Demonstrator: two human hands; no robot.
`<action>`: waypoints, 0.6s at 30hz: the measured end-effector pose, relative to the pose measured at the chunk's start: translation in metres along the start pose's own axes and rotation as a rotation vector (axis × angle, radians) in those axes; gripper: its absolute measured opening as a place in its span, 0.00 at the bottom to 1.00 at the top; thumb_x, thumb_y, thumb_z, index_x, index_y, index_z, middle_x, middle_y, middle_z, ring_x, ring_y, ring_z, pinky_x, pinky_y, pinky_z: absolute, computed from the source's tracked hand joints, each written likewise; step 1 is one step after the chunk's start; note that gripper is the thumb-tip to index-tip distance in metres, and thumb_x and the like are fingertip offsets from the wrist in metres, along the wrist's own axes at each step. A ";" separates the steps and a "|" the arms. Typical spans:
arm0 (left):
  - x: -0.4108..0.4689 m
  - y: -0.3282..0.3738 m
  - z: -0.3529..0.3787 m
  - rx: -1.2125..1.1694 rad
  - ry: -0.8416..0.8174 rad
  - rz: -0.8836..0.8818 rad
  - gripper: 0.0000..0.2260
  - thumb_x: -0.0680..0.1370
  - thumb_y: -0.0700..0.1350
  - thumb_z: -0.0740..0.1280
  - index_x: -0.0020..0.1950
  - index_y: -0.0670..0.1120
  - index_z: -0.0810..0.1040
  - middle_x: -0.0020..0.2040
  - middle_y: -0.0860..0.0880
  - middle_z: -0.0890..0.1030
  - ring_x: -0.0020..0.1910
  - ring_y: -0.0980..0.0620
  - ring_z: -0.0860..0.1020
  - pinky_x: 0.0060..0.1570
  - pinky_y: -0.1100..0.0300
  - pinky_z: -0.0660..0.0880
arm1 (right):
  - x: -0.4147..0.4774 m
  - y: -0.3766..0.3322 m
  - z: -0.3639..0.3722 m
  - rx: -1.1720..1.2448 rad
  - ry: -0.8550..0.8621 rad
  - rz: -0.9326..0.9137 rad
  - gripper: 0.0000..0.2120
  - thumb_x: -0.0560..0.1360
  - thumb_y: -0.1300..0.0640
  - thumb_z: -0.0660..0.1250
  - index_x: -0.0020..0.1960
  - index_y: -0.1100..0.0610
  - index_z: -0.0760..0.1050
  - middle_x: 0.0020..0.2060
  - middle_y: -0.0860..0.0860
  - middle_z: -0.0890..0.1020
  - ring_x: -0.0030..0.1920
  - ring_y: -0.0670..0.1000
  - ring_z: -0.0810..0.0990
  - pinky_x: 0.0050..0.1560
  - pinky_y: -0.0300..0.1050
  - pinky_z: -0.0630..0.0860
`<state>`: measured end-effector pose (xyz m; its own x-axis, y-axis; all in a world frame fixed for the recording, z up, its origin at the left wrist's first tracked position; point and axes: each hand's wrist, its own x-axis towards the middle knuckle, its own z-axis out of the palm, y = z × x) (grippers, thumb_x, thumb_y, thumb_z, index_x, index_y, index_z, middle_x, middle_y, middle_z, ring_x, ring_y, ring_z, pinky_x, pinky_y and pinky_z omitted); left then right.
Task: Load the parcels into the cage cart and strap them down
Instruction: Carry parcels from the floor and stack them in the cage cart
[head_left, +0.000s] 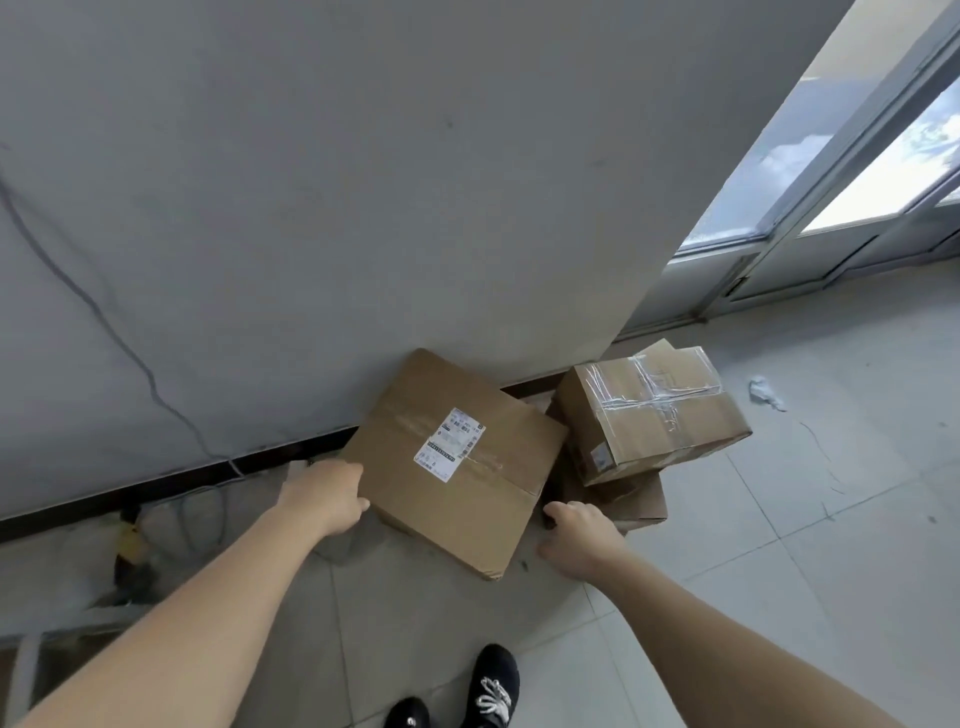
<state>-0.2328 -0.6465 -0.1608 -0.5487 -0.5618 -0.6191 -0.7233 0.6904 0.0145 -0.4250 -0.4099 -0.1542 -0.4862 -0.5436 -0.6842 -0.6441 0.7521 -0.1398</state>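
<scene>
Labelled parcel (457, 457) between left grip (327, 496), clamped on its edge, and right grip (576, 535), closure unclear.

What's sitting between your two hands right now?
Head view: the labelled parcel lies between the left hand and right hand, both at its sides.

Grey wall (363, 182); cable (153, 387) running down it; crumpled scrap (766, 392) on tiled floor (831, 519); glass door (883, 171) right.
</scene>
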 end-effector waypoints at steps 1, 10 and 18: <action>0.015 -0.001 0.003 -0.006 -0.010 0.003 0.20 0.80 0.54 0.62 0.69 0.47 0.70 0.67 0.47 0.74 0.65 0.46 0.73 0.60 0.53 0.72 | 0.012 0.001 0.003 0.001 -0.014 0.009 0.23 0.77 0.48 0.62 0.69 0.56 0.70 0.63 0.55 0.75 0.65 0.57 0.72 0.61 0.50 0.74; 0.140 -0.015 0.047 -0.057 -0.049 -0.016 0.22 0.79 0.54 0.63 0.69 0.45 0.70 0.67 0.44 0.73 0.66 0.43 0.72 0.60 0.51 0.73 | 0.115 0.010 0.063 0.175 -0.106 0.183 0.25 0.77 0.46 0.63 0.70 0.56 0.68 0.67 0.55 0.74 0.68 0.58 0.70 0.64 0.50 0.71; 0.224 -0.023 0.098 -0.347 -0.088 -0.283 0.36 0.81 0.51 0.63 0.79 0.38 0.48 0.78 0.39 0.56 0.76 0.40 0.59 0.72 0.49 0.60 | 0.182 0.002 0.112 1.022 -0.034 0.569 0.24 0.74 0.53 0.68 0.68 0.56 0.68 0.60 0.53 0.78 0.57 0.54 0.77 0.55 0.47 0.73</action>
<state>-0.2982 -0.7434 -0.3772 -0.2827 -0.6551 -0.7007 -0.9455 0.3134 0.0885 -0.4486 -0.4651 -0.3593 -0.5255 -0.0331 -0.8501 0.4436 0.8420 -0.3070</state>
